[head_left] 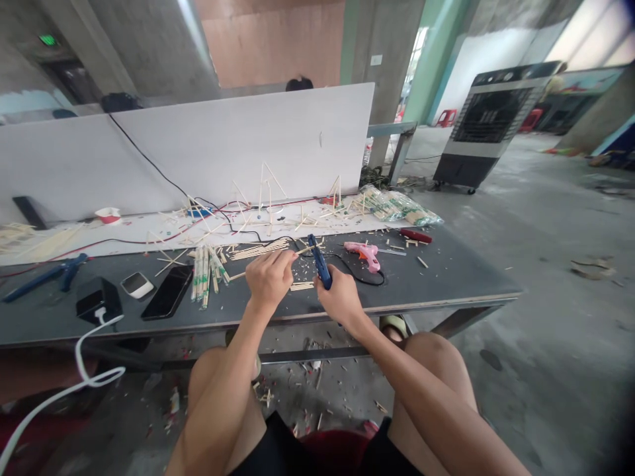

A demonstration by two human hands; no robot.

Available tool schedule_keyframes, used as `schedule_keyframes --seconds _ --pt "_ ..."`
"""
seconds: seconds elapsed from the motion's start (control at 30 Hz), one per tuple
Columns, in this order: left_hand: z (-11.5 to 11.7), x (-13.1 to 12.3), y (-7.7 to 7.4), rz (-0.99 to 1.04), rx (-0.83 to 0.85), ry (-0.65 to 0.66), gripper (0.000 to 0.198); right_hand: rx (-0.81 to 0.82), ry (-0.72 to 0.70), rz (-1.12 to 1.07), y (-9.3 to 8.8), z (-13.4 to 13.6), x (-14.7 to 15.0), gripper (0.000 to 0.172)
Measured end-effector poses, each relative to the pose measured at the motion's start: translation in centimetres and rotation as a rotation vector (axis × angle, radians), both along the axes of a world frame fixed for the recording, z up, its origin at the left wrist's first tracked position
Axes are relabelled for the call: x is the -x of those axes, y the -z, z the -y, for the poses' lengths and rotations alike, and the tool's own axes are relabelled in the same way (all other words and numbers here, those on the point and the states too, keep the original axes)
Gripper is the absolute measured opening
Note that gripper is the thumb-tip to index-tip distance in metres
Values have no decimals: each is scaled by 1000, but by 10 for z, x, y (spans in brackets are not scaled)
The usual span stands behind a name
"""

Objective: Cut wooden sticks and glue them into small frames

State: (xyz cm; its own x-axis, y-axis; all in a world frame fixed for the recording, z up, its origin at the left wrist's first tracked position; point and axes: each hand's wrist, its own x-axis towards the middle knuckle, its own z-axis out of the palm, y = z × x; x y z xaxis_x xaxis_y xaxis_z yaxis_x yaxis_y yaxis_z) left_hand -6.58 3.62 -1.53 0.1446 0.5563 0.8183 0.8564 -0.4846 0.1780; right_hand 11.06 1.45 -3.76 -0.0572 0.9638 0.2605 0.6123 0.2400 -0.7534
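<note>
My left hand (270, 276) is closed around a thin wooden stick (303, 250), whose far end reaches the jaws of a pair of blue-handled pliers or cutters (320, 264). My right hand (340, 294) grips the handles of that tool, its jaws pointing away from me. Behind my left hand lies a row of loose sticks (260, 248), and small cut bits are scattered under the tool. To the right of the tool rests a pink glue gun (364, 255) with a black cord. Wrapped packs of sticks (202, 274) lie left of my left hand.
A black phone (167, 292), a white device (137, 285) and a black charger block (98, 301) with a white cable sit on the left of the dark table (436, 271). Stick frames (270, 195) stand before a white partition (198, 152). A red-handled tool (415, 235) lies at the right.
</note>
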Motion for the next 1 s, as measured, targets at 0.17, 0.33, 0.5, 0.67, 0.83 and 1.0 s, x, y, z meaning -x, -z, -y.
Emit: schedule_keyframes --seconds 0.17,0.33,0.5,0.67,0.83,1.0 --pt "0 3 -3 -162 -41 -93 28 -17 16 64 -1 1 -2 11" --pt "4 3 -5 -170 -38 -100 28 13 36 108 -5 1 -4 12" --pt "11 0 -2 -168 -55 -96 23 45 5 97 -2 1 -4 12" --pt "12 -3 -5 -216 -6 -151 32 14 -9 90 3 0 -7 13" --pt "9 1 -10 -231 112 -144 34 -15 -21 112 2 -2 -7 12" --pt "10 6 -7 -217 132 -138 33 25 -3 156 0 -2 -2 13"
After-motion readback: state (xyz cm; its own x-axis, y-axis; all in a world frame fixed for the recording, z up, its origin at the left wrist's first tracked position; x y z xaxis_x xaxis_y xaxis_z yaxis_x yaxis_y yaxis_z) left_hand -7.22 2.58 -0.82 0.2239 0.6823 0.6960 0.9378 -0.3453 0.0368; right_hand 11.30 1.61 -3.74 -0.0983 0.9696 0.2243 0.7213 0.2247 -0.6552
